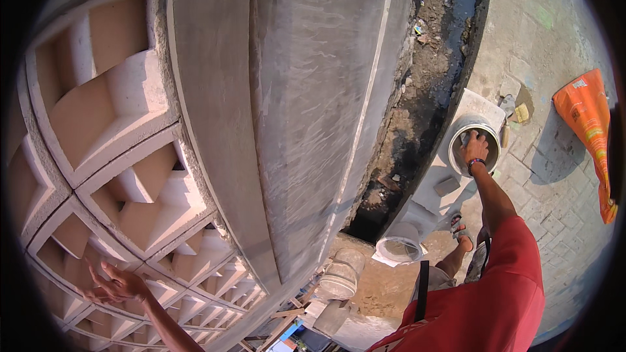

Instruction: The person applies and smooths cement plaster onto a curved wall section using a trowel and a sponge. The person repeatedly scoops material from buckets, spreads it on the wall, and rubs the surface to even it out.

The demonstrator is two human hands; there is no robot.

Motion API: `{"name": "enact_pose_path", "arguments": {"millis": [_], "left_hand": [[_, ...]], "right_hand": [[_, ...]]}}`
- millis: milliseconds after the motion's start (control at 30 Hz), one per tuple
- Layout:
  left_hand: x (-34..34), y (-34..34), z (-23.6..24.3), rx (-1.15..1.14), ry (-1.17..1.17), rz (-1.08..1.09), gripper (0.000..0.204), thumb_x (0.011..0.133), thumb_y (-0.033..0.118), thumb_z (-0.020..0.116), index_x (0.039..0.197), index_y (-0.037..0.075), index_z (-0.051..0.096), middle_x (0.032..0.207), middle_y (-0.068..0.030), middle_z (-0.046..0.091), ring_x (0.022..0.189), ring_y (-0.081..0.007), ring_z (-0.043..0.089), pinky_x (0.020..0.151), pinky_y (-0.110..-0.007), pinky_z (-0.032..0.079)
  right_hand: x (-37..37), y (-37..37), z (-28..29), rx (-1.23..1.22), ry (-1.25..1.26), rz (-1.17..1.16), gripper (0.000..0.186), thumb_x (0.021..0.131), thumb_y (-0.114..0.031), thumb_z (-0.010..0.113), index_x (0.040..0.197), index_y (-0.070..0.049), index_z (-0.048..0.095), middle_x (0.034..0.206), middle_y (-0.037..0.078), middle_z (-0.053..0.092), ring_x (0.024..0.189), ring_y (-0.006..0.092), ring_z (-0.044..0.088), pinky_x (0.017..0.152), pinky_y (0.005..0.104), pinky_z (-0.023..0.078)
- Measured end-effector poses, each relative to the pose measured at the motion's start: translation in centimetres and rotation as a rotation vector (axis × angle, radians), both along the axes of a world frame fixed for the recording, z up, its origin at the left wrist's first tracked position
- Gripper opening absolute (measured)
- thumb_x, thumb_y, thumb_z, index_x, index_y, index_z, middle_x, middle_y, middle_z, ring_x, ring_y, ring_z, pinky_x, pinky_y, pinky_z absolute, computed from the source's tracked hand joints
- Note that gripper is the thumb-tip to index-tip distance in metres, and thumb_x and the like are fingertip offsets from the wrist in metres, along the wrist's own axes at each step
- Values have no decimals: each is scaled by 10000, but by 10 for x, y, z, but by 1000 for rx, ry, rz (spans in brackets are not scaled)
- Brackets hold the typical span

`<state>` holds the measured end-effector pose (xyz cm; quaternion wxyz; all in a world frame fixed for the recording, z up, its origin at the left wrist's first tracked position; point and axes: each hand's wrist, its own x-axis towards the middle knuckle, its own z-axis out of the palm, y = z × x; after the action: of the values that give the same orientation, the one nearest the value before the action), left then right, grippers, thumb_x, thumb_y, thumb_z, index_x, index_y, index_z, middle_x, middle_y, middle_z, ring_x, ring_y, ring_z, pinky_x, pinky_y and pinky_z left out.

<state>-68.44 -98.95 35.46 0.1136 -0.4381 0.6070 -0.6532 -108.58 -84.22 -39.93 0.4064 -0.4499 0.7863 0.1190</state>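
The right hand (474, 146) reaches into the grey bucket (456, 135), seemingly gripping a small tool. Far left of the bucket, the left hand (116, 285) rests spread and empty on the lattice blocks (124, 156).

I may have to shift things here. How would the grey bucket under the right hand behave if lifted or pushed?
The bucket looks mortar-crusted with dark contents, so probably heavy. Its wide round base likely resists tipping. The right hand reaches inside; the caked rim may feel gritty, not slippery.

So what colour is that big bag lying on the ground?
Bright orange bag, seen in the head view, lying on the paving.
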Motion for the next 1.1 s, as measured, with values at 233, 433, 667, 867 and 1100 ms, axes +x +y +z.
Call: {"name": "enact_pose_path", "arguments": {"millis": [233, 433, 667, 867, 1100], "left_hand": [[-2, 8, 3, -9, -54, 32, 342, 937, 340, 543, 1223, 179, 640, 1490, -170, 340, 1382, -334, 253, 1122, -501, 160], [-7, 4, -1, -1, -8, -35, 339, 927, 302, 547, 1225, 170, 638, 1492, -162, 349, 1387, -334, 250, 1126, -504, 150], [-8, 2, -6, -31, 108, -65, 347, 899, 256, 576, 1230, 174, 637, 1474, -139, 388, 1378, -343, 258, 1109, -535, 152], [-17, -1, -9, -54, 142, -86, 354, 882, 278, 578, 1221, 201, 646, 1507, -132, 340, 1409, -350, 214, 1113, -534, 130], [-20, 4, -2, -56, 157, -51, 346, 879, 299, 596, 1216, 244, 653, 1546, -132, 266, 1432, -367, 165, 1129, -517, 116]], "right_hand": [[2, 4, -91, 225, -32, -47, 458, 770, -302, 691, 1164, -102, 571, 1185, 220, 569, 1140, 375, 549, 926, 500, 462], [-20, 2, -2, -31, -157, -249, 574, 741, -298, 679, 1238, -42, 548, 1116, 290, 588, 1066, 456, 560, 932, 496, 455], [-42, 11, 59, -127, -240, -145, 585, 717, -239, 657, 1262, -50, 560, 1070, 295, 602, 1002, 448, 580, 941, 467, 445], [-91, -10, 64, -219, -863, -477, 515, 804, -184, 595, 1275, 20, 562, 1123, 194, 651, 1099, 251, 603, 973, 313, 430], [-139, -145, 281, -328, -1485, -557, 816, 774, -414, 669, 1423, -10, 382, 1239, 97, 562, 1070, 154, 593, 890, 267, 486]]}}
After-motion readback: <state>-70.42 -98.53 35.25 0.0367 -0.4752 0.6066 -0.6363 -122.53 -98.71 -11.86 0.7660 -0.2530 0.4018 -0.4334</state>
